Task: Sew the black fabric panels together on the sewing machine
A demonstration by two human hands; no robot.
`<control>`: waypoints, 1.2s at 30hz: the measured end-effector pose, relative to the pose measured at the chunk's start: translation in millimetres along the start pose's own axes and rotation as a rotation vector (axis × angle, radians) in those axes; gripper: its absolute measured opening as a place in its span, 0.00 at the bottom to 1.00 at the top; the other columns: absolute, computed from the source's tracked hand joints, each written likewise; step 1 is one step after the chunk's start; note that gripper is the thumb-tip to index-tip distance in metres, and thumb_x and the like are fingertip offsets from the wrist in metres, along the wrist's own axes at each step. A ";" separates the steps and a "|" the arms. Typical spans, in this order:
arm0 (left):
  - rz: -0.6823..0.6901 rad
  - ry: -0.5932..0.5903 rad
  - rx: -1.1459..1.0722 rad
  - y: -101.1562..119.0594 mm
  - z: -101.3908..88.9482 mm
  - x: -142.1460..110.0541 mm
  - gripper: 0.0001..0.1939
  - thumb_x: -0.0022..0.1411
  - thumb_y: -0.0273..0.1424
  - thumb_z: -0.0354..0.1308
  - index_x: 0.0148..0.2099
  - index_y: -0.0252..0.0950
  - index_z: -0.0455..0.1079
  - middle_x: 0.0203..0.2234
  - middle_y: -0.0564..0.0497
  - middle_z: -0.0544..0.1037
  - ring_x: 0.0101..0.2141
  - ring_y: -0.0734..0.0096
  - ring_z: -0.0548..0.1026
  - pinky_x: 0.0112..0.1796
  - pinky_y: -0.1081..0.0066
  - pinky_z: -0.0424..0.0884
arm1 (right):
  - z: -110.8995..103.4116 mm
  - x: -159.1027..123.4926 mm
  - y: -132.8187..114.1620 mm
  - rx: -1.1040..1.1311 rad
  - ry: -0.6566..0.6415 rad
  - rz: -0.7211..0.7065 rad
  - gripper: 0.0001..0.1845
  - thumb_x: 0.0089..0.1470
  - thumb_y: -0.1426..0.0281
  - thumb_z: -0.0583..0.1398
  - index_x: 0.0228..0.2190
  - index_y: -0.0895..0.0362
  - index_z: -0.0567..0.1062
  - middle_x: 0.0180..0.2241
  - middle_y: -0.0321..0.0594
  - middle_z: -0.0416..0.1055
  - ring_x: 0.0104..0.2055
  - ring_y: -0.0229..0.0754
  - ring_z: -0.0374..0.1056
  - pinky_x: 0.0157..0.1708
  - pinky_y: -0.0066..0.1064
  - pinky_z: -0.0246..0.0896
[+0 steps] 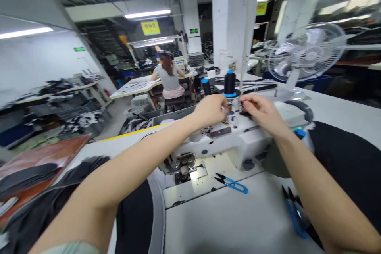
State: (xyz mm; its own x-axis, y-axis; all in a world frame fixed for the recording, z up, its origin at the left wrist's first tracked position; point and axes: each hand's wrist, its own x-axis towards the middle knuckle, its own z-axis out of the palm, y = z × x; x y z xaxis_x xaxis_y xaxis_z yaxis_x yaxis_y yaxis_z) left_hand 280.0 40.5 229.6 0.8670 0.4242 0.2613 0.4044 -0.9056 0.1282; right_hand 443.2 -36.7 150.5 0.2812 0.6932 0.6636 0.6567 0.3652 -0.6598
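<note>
Thread guides [233, 112] between both grips (fingertips pinched)

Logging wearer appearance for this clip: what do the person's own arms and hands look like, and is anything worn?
Both forearms are bare, with no gloves, watch or rings visible on the left hand or right hand. A pale grey-green sleeve edge shows at the bottom of the left arm. The right arm shows no sleeve.

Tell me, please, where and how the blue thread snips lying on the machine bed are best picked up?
Probably by the blue handle loop of the thread snips, coming from above and from the right. They lie flat on the sewing machine bed with the dark blades pointing left toward the needle area, so the handle end is the safer, freer part.
</note>
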 end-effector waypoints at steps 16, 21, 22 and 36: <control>0.059 -0.031 0.019 11.4 24.0 10.4 0.06 0.59 0.29 0.58 0.37 0.34 0.76 0.35 0.47 0.79 0.38 0.63 0.75 0.40 0.69 0.68 | -42.3 -47.1 -20.8 0.635 0.209 0.475 0.17 0.45 0.53 0.62 0.31 0.53 0.70 0.27 0.38 0.67 0.19 0.34 0.55 0.10 0.23 0.38; -0.007 -0.047 0.097 21.7 19.6 7.7 0.06 0.58 0.29 0.59 0.37 0.35 0.76 0.36 0.47 0.80 0.40 0.60 0.75 0.39 0.67 0.68 | -50.0 -58.3 -14.2 0.346 0.196 0.495 0.22 0.47 0.47 0.59 0.27 0.54 0.70 0.19 0.32 0.60 0.15 0.32 0.47 0.12 0.25 0.38; -0.020 -0.049 0.121 24.5 19.3 6.9 0.06 0.59 0.29 0.59 0.38 0.34 0.76 0.36 0.46 0.80 0.40 0.59 0.75 0.39 0.67 0.68 | -49.6 -60.5 -12.5 0.154 0.216 0.454 0.22 0.47 0.48 0.60 0.26 0.54 0.71 0.19 0.33 0.61 0.16 0.34 0.50 0.14 0.26 0.42; 0.033 0.259 -0.093 26.6 25.3 -6.9 0.10 0.59 0.31 0.53 0.40 0.34 0.73 0.37 0.47 0.77 0.42 0.61 0.72 0.46 0.64 0.66 | -57.0 -83.5 -45.0 -0.630 0.164 0.118 0.11 0.53 0.62 0.56 0.31 0.54 0.75 0.25 0.37 0.72 0.22 0.40 0.64 0.27 0.33 0.59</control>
State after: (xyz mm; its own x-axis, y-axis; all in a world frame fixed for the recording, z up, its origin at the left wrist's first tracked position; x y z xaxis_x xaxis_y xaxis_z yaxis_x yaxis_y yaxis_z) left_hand 292.1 13.3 207.0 0.7714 0.3923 0.5010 0.3380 -0.9197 0.1996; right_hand 430.1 -146.4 144.8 0.4462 0.5847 0.6775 0.8848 -0.1749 -0.4318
